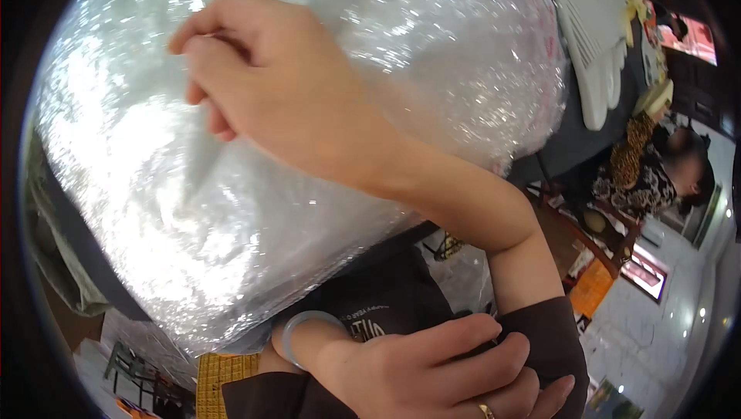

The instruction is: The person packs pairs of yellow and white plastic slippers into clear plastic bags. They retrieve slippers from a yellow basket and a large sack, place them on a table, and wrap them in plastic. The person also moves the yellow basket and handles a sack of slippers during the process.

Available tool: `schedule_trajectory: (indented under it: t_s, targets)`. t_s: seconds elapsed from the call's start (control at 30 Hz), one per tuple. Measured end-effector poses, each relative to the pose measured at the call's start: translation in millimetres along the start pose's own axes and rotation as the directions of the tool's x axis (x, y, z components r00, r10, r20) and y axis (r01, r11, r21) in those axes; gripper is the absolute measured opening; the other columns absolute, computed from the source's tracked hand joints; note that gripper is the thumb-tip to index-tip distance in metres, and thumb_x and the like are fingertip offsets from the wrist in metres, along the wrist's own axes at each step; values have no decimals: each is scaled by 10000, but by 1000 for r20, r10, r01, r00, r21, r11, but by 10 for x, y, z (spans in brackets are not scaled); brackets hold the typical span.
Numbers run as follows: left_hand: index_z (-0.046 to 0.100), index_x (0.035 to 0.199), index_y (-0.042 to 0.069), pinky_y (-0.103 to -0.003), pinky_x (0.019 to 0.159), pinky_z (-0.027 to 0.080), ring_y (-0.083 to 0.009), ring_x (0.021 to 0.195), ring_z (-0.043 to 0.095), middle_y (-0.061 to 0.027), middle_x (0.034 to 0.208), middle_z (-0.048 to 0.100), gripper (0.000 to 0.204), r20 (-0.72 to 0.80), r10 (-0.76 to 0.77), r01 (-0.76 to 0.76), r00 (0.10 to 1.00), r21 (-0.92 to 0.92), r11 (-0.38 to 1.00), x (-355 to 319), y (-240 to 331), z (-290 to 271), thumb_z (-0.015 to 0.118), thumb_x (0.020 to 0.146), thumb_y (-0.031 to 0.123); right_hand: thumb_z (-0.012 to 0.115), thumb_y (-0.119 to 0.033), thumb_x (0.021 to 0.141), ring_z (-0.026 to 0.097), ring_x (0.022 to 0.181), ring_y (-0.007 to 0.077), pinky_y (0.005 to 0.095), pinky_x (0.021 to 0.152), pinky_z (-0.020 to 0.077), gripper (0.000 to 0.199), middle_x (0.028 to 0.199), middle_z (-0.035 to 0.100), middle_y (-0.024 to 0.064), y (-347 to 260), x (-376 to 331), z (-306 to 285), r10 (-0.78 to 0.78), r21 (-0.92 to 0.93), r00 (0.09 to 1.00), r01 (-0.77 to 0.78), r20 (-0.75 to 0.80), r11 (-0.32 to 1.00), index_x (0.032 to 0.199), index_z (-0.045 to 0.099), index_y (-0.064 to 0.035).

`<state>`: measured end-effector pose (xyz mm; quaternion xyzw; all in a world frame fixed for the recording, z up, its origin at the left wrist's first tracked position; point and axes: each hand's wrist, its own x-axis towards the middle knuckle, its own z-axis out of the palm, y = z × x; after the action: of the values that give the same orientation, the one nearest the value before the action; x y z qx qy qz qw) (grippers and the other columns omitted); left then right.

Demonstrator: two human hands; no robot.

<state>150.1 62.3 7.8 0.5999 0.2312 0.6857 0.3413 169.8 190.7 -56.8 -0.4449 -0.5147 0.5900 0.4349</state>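
A large sheet of clear, shiny plastic wrap (255,211) covers the surface before me, crinkled and full of glare. My right hand (270,83) is over its upper left part, fingers curled loosely and thumb bent towards the index finger. Nothing shows in its grip, and I cannot tell whether it touches the plastic. My left hand (432,369), with a pale bangle (309,322) and a ring, lies across my front at the lower edge. Its bent fingers press into the dark sleeve (549,342) pushed up at my right elbow.
White work gloves (594,41) lie on a dark surface at the upper right. Another person (644,168) in patterned clothes sits beyond, beside wooden chair parts (594,238) and an orange item (593,288). Grey-green cloth (58,241) hangs at the left. Yellow woven material (220,380) shows below.
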Motion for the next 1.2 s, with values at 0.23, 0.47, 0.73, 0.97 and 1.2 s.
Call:
schedule_trajectory:
  t_s: [0.23,0.47,0.73,0.97,1.2]
  targets:
    - [682,831,50,-290,572,482,-194,665,621,-32,731,595,208,144,-189,114,971,415,903,-17,216,-921,774,645,38,509,-109,954,509,593,80,230,540,436,202,741,552,26,-165,-39,16,256,103,964,-262,71,959,1109,572,3]
    - [621,943,-15,-260,687,466,-157,766,605,-105,932,666,86,-432,-36,432,901,885,173,-230,621,-3020,612,857,-3,486,-133,973,503,640,55,208,577,435,203,796,553,20,-215,-83,121,209,75,978,-210,14,975,1114,557,-5]
    - [534,1213,-80,-393,955,427,-359,1116,569,-256,1174,597,672,-706,-307,657,638,707,-263,31,-466,-5419,720,754,374,510,-97,951,462,595,37,171,512,394,158,713,514,-21,-210,-157,193,322,340,946,-289,-45,895,1088,553,-32]
    - [698,949,-41,-439,812,490,-355,935,629,-233,987,667,919,-906,-110,699,408,388,-601,-396,-973,-6580,423,755,814,477,-143,972,529,619,67,222,548,467,204,795,560,19,-178,-18,70,176,49,975,-184,138,982,1120,555,-25]
    - [546,1194,-68,-480,839,491,-388,1024,569,-163,1026,640,849,-993,-81,822,-82,-113,558,-467,-1368,-6420,601,771,666,471,-136,965,526,596,71,228,530,466,200,785,565,28,-94,-46,-8,154,100,980,-167,125,981,1094,548,-4]
